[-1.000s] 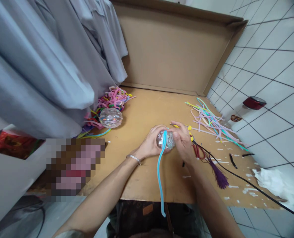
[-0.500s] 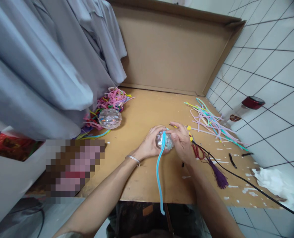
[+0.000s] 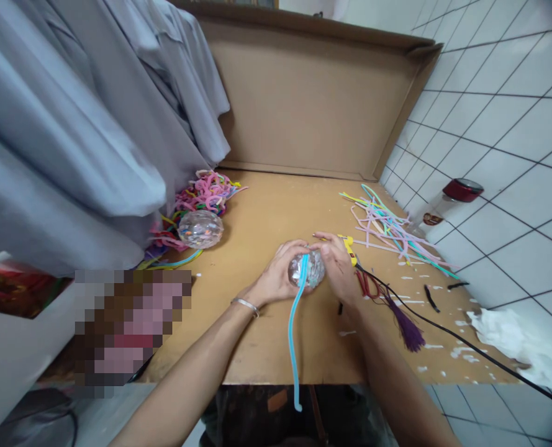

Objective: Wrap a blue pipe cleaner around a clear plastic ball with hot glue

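A clear, faceted ball (image 3: 313,273) is cupped in my left hand (image 3: 276,273), whose fingers wrap its left side and top. A light-blue pipe cleaner (image 3: 293,335) lies over the top of the ball, and its long tail hangs down past the table's front edge. My right hand (image 3: 338,267) is closed at the ball's upper right, thumb and fingertips by the pipe cleaner's upper end; the exact contact is partly hidden. Just behind that hand shows a yellow tool (image 3: 349,242) with a black cable, mostly covered.
On the left, another clear ball (image 3: 201,230) rests against a heap of coloured pipe cleaners (image 3: 208,189). Loose pipe cleaners (image 3: 382,226), a red-lidded bottle (image 3: 443,202), a purple tassel (image 3: 410,329) and white tissue (image 3: 499,332) lie right. A cardboard panel (image 3: 298,99) stands behind.
The view has shifted slightly. My right fingers have drawn in closer over the top of the ball, and the pipe cleaner's tail has swung a little left.
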Available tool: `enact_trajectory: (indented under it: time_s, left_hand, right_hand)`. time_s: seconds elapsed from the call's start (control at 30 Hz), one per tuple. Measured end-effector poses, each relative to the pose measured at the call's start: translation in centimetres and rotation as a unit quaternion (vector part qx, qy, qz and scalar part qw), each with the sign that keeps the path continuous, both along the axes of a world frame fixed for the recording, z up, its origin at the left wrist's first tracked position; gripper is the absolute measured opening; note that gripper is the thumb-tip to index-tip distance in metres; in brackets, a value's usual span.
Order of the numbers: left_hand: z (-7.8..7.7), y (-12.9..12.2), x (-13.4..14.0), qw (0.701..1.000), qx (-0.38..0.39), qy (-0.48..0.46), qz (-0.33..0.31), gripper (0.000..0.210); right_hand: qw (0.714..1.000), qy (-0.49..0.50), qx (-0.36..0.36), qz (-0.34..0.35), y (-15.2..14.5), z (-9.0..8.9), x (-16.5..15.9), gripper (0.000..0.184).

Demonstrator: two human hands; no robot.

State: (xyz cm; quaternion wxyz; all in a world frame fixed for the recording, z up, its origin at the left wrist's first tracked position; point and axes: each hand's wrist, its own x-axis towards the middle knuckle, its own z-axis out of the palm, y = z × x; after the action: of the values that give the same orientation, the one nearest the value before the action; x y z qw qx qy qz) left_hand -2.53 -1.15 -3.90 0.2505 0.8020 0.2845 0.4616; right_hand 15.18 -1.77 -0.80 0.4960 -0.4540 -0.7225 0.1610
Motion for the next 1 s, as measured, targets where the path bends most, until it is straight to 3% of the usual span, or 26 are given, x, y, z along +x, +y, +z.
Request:
enact_trajectory:
  time_s: [0.43, 1.0]
  left_hand:
    - [-0.2, 0.23, 0.0, 1.0, 0.007, -0.016, 0.005, 0.072]
    - [0.09, 0.33, 0.12, 0.999, 0.007, -0.032, 0.01, 0.071]
  right_hand:
    - [0.999, -0.038, 0.017, 0.003, -0.27, 0.19, -0.26, 0.049]
    - [1.0, -0.003, 0.02, 0.01, 0.03, -0.07, -0.4, 0.043]
